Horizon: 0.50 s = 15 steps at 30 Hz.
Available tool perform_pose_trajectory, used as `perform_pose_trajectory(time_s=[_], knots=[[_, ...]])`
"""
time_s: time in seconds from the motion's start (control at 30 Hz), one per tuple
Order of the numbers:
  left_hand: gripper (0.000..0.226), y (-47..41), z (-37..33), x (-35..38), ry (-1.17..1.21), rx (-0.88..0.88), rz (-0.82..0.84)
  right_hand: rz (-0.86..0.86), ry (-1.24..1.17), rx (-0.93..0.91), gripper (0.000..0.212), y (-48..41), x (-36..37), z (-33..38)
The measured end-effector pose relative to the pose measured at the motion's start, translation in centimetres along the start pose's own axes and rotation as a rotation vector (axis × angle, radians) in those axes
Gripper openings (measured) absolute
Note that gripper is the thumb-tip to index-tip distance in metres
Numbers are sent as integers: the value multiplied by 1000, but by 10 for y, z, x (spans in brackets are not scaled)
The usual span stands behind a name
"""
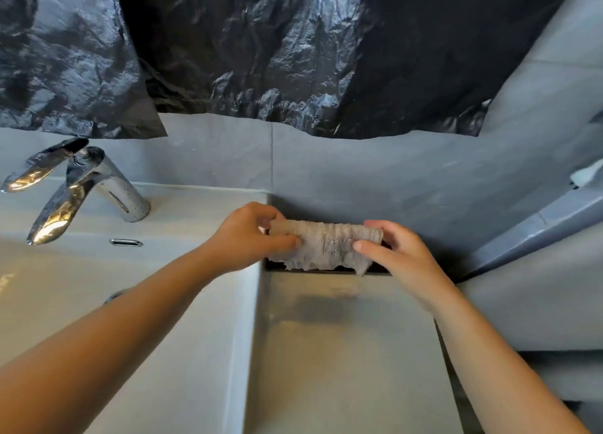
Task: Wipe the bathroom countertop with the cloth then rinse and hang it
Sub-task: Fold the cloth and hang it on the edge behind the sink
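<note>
Head view | both my arms extended | left hand pinches cloth left end | right hand pinches right end | cloth above countertop rear edge.

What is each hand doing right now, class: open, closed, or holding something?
Left hand: closed, pinching the left end of the crumpled grey cloth.
Right hand: closed, pinching the cloth's right end.

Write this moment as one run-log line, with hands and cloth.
left hand: grips cloth | right hand: grips cloth | cloth: bunched, at countertop back edge near wall | faucet: no water seen
</note>
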<state>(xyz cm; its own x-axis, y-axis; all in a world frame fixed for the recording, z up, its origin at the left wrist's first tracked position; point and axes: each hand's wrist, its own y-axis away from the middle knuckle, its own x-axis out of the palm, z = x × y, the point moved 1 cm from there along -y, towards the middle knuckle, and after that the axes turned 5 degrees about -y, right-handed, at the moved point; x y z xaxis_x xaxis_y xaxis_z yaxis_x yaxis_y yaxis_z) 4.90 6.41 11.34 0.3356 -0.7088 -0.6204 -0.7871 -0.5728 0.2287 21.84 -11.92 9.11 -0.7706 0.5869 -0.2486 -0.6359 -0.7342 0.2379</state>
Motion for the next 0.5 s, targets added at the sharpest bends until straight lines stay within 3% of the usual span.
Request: perform_pose_trajectory(time_s=[0.07,0.13,0.3,0.5], knots=[[19,-12,-12,25,442,-169,167,6,-452,164,12,3,-18,-15],[16,-28,-18,61,546,-279,200,-87,-556,288,13,1,-33,-37],[30,-77,-17,138,444,-396,41,-213,-396,315,9,-27,-66,-82],[21,-123,-3,180,229,-412,-177,-292,85,227,10,-83,-85,-122]])
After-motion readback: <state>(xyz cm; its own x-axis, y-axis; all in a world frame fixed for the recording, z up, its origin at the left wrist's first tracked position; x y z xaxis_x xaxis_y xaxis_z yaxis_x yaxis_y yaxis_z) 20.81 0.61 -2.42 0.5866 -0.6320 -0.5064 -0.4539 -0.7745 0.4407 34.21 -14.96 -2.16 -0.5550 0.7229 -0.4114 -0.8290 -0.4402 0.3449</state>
